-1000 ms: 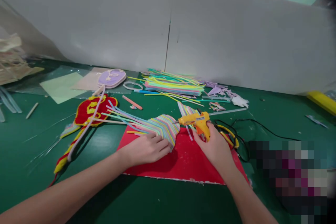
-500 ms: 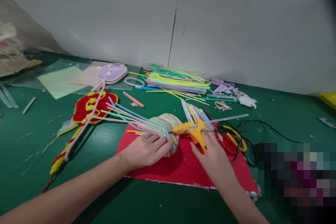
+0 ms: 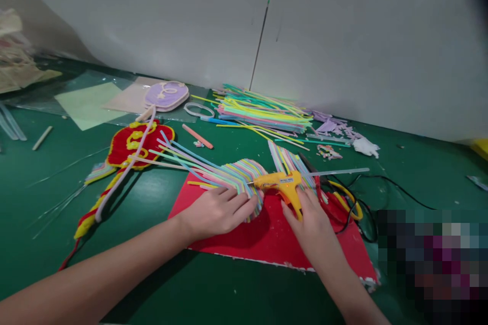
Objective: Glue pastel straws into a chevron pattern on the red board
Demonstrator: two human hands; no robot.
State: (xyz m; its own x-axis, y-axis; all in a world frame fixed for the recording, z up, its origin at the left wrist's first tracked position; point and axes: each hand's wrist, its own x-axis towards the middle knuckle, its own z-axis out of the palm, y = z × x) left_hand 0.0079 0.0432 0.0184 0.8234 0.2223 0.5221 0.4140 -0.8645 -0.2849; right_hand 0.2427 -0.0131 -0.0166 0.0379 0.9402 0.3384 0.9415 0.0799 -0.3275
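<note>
My right hand (image 3: 310, 213) is wrapped round the handle of a yellow hot glue gun (image 3: 278, 181), with a clear glue stick (image 3: 343, 172) jutting from its back. Its nozzle touches, or nearly touches, a striped pastel panel of pipe cleaners (image 3: 244, 170) laid side by side. Loose pipe cleaner ends fan out leftward from the panel. My left hand (image 3: 221, 212) presses on the panel's near side, fingers closed over it; the fingertips are partly hidden. Beneath lies a red board (image 3: 251, 246). A second striped pipe cleaner piece (image 3: 284, 157) rests just behind the glue gun.
A heap of pipe cleaners (image 3: 263, 114) lies near the wall. Left of it are a purple round fan (image 3: 166, 95) and a red and yellow fan (image 3: 125, 144). Scissors with red and yellow handles (image 3: 354, 208) and a black cord (image 3: 396, 183) lie at right, beside white fluff (image 3: 366, 147).
The view has shifted slightly, moving the scene a little to the right. Both hands keep their holds, and the glue gun's nozzle stays at the striped panel.
</note>
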